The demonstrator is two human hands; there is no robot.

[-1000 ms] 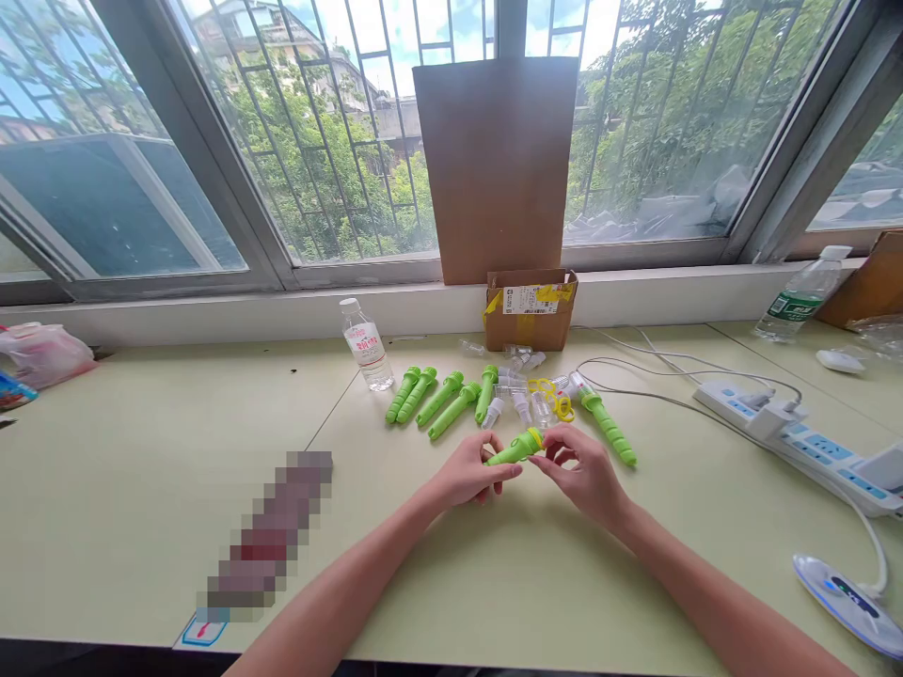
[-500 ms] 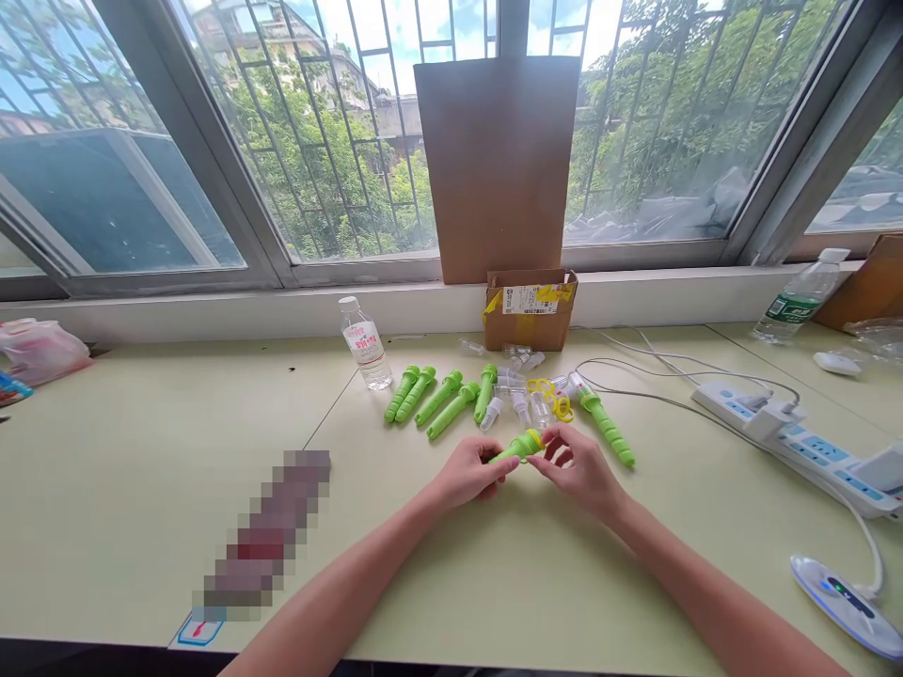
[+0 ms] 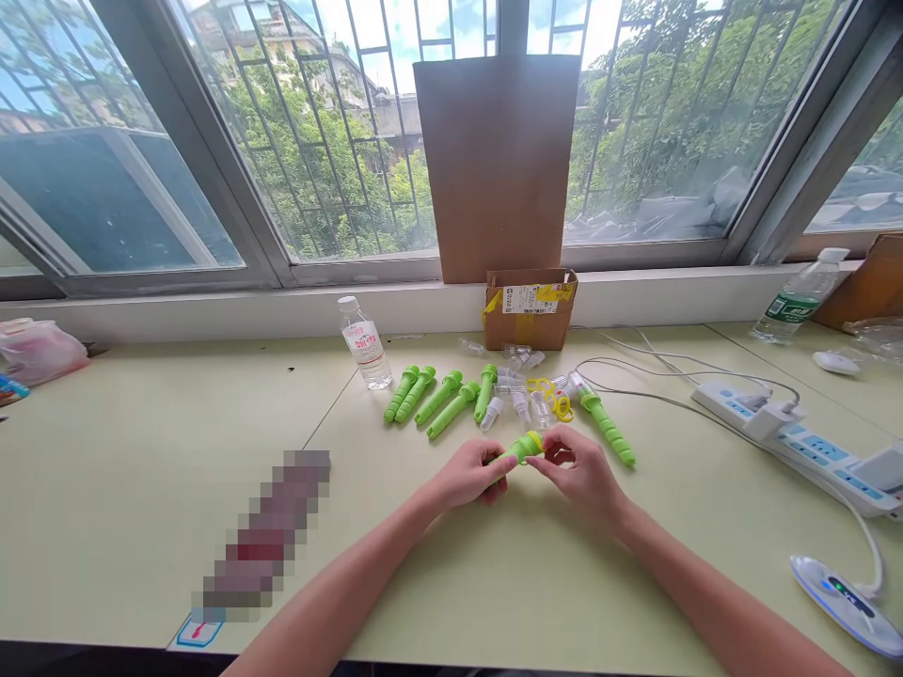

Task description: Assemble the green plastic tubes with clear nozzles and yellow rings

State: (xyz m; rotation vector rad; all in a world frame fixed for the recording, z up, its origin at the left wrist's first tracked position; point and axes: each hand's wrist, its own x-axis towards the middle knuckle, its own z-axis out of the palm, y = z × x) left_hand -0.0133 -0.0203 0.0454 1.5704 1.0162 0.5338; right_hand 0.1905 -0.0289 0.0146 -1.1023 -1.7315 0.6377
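My left hand is closed around a green plastic watering spike, its head pointing right and slightly up. A yellow ring sits at the head of this spike. Fingers of my right hand pinch at that ring's edge; the exact contact is partly hidden. Just beyond my hands lie several more green watering spikes, clear plastic bottle-like pieces and loose yellow rings. One green spike with a clear top lies to the right of my right hand.
A water bottle stands behind the spikes at left. An opened cardboard box is by the window sill. Cables run to a power strip at right, with a white-blue device nearer me. A blurred-out object lies at left.
Almost nothing has moved. My right fingers have shifted slightly at the yellow ring, and the held spike is turned a little; my left hand keeps its hold.
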